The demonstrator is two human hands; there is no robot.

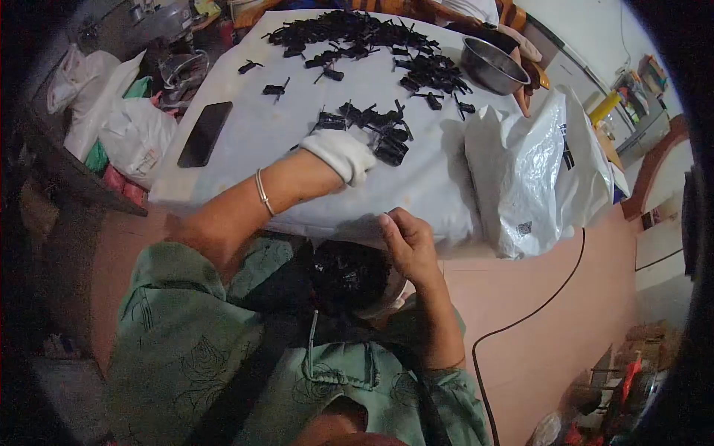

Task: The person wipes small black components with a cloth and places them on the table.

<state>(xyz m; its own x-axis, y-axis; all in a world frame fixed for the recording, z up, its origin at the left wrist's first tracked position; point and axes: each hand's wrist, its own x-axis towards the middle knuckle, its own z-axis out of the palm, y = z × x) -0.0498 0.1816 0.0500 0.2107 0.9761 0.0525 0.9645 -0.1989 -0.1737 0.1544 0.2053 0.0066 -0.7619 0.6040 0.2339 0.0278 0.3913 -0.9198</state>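
The white-gloved left hand [341, 154] is at the near side of a small cluster of black parts [388, 132], mid-table; its fingers are hidden from me, so I can't tell whether they grip. Plain tablecloth [424, 189] runs from there to the near edge and separates the cluster from the larger black heap [364, 33] beyond. The right hand [411, 244] is by that near edge, fingers curled, thumb close to the forefinger; whether they pinch anything, I can't tell. A phone [205, 134] lies near the left edge, while a plastic bag [513, 178] crowds the right corner, overhanging it.
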